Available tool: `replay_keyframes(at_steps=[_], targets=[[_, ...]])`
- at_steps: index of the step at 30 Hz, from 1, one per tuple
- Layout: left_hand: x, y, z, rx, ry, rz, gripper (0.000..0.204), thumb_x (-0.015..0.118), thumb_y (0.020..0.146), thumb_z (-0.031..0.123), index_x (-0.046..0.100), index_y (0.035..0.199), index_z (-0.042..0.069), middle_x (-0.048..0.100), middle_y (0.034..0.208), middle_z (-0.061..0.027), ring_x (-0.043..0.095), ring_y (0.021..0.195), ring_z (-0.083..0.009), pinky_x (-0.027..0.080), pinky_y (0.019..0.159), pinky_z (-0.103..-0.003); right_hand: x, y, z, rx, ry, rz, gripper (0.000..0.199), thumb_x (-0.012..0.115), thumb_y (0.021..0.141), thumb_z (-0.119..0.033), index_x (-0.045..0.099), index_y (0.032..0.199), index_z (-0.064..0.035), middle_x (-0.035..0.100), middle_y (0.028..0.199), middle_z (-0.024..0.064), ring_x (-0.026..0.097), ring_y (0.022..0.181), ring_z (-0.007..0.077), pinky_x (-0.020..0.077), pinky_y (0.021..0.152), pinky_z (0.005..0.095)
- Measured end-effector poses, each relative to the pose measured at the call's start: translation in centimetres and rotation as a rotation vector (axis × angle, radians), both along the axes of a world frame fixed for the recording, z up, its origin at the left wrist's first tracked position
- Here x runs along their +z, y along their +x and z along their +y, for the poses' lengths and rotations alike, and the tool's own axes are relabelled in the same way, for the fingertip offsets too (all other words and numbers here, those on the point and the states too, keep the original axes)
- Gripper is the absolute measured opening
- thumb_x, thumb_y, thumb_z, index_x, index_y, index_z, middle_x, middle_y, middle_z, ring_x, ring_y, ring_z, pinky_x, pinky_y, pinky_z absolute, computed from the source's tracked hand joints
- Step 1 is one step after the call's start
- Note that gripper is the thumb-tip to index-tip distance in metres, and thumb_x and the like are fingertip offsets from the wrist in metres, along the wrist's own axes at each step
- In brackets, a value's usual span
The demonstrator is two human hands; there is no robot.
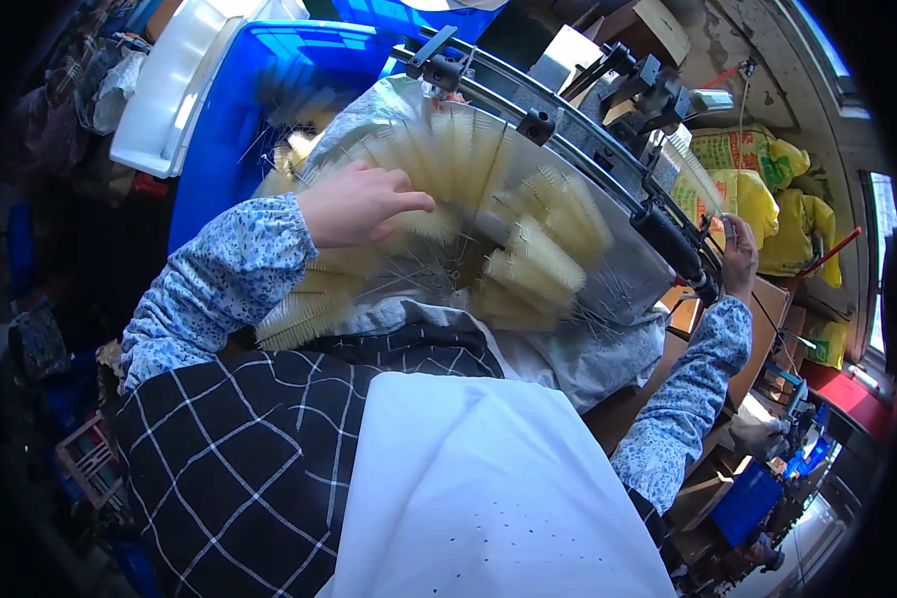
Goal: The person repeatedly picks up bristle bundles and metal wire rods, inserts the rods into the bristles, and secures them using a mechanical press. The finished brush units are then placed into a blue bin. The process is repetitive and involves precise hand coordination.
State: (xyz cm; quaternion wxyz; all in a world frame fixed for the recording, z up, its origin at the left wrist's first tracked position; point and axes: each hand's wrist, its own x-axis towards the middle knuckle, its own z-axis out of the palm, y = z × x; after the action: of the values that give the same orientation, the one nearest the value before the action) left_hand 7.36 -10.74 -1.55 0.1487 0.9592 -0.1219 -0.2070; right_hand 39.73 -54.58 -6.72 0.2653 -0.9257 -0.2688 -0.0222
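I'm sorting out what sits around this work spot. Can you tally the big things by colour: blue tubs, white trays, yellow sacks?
Blue tubs: 1
White trays: 1
Yellow sacks: 3 in plain view, stacked at the wall
Total: 5
The pale bottle brushes under the left hand overlap too much to count.

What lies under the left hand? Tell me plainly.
The left hand rests on a fan of pale yellow bristle brushes with thin wire stems, spread over a grey sheet. Whatever lies beneath the pile is covered.

Cluttered workshop; bright window (879,264) right; yellow sacks (757,189) stacked beside.
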Motion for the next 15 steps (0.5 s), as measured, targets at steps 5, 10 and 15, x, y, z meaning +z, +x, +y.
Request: replay_keyframes(at_steps=[5, 10, 15], targets=[[3.0, 1.1, 0.6, 0.089, -0.245, 0.009, 0.030, 0.060, 0.075, 0.008, 0.054, 0.104, 0.009, 0.056, 0.096, -0.0073, 0.055, 0.092, -0.0248, 0.044, 0.082, -0.035, 1.0, -2.8, 0.8, -0.111, 0.033, 0.071, 0.019, 0.052, 0.088, -0.021, 0.061, 0.097, -0.0072, 0.062, 0.091, 0.0094, 0.058, 0.086, 0.0252, 0.0436, 0.075, 0.0311], [7.2, 1.8, 3.0, 0.109, -0.420, -0.017, 0.023, 0.059, 0.073, 0.005, 0.055, 0.096, 0.003, 0.057, 0.090, -0.0086, 0.054, 0.090, -0.0248, 0.042, 0.083, -0.031, -2.4, 3.6, -2.5, -0.041, 0.041, -0.063, 0.020, 0.056, 0.086, -0.022, 0.061, 0.097, -0.0054, 0.062, 0.090, 0.0087, 0.058, 0.084, 0.0233, 0.0441, 0.074, 0.0306], [8.6, 0.3, 4.6, 0.187, -0.658, 0.084, 0.022, 0.054, 0.065, -0.002, 0.055, 0.086, 0.001, 0.055, 0.087, -0.0084, 0.054, 0.086, -0.0203, 0.041, 0.081, -0.031, -3.0, 5.5, -2.3, -0.050, 0.159, 0.166, 0.019, 0.057, 0.086, -0.020, 0.061, 0.098, -0.0063, 0.063, 0.087, 0.0057, 0.058, 0.082, 0.0138, 0.0436, 0.075, 0.0273]])
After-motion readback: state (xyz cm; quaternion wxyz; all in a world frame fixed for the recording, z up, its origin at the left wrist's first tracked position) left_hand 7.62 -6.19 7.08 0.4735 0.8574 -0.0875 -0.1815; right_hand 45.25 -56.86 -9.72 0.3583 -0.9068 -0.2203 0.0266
